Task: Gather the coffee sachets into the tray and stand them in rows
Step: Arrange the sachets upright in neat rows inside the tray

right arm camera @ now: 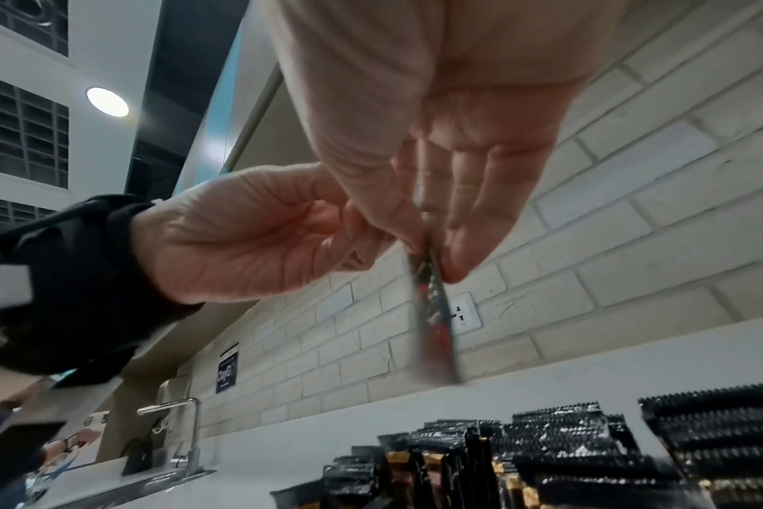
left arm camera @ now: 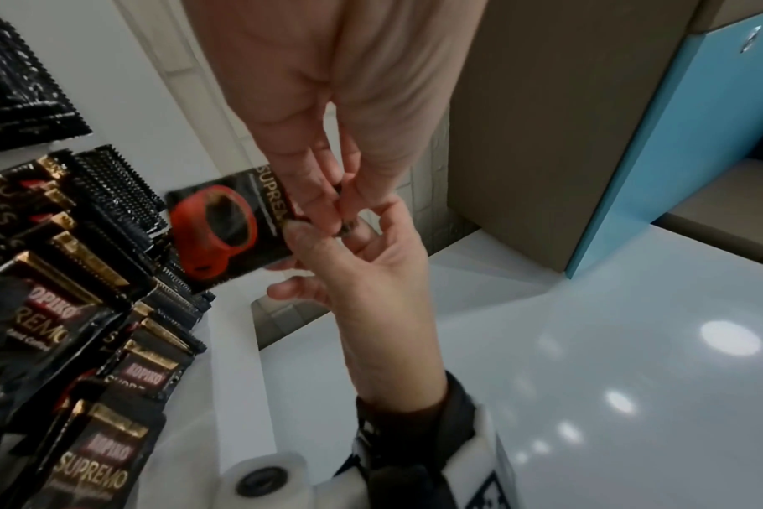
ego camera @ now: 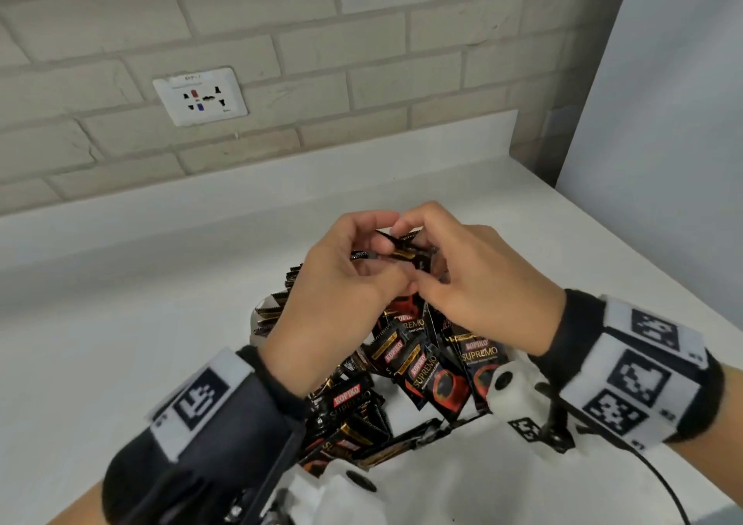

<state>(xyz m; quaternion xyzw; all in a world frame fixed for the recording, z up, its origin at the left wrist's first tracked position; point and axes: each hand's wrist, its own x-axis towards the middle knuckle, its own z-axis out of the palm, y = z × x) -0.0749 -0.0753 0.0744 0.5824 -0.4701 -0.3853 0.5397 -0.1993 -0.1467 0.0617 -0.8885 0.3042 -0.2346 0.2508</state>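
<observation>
Holding one black sachet [left arm camera: 223, 230] with a red cup picture, I pinch it with left hand [ego camera: 337, 283] and right hand [ego camera: 474, 283] | above tray [ego camera: 430, 430] of standing sachets [ego camera: 418, 367] | white counter [ego camera: 120, 303] open behind.

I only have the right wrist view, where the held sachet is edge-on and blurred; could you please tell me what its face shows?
Observer: The left wrist view shows it. The sachet is black with a red cup and SUPREMO lettering.
Operator: Thank you. Are both hands over the tray?
Observer: Yes. In the head view the left hand and right hand both pinch it above the tray.
Operator: Do the sachets in the tray stand in rows?
Observer: The near sachets do not; they lean at mixed angles.
</observation>
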